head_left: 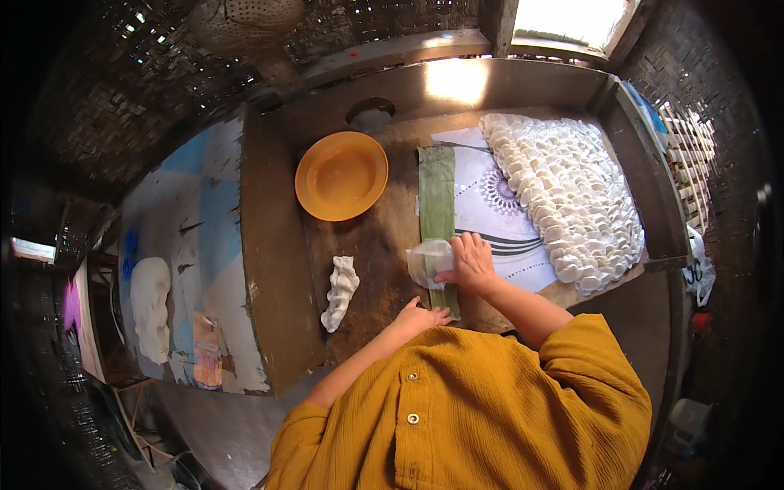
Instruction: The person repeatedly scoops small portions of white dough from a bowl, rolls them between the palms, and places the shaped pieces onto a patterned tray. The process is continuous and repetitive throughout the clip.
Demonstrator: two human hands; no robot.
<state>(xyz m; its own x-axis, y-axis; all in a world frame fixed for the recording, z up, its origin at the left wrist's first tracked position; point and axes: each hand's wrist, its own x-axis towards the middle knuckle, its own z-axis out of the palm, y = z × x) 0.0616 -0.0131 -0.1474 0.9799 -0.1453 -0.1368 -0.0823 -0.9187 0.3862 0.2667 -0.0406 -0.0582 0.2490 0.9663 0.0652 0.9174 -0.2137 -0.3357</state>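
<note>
My right hand [469, 261] pinches a clear plastic sheet [421, 265] over a long green leaf-like strip [437, 192]. At the strip's near end, my left hand [425, 317] lies with its fingers stretched out, touching it. A lumpy white piece of dough [340, 292] rests on the brown board to the left of my hands. Farther off sits an orange bowl [341, 176]. Right of the strip, many thin white dough rounds [563, 196] overlap in rows on a white patterned sheet [482, 216]. Whatever lies under the plastic, I cannot make out.
Raised wooden walls [645, 155] frame the brown work board [384, 237]. On the left, a worn blue-and-white table [208, 245] bears a larger white dough mass [151, 310]. A round hole [371, 113] shows at the back. Woven walls surround the place, with a bright window [576, 20].
</note>
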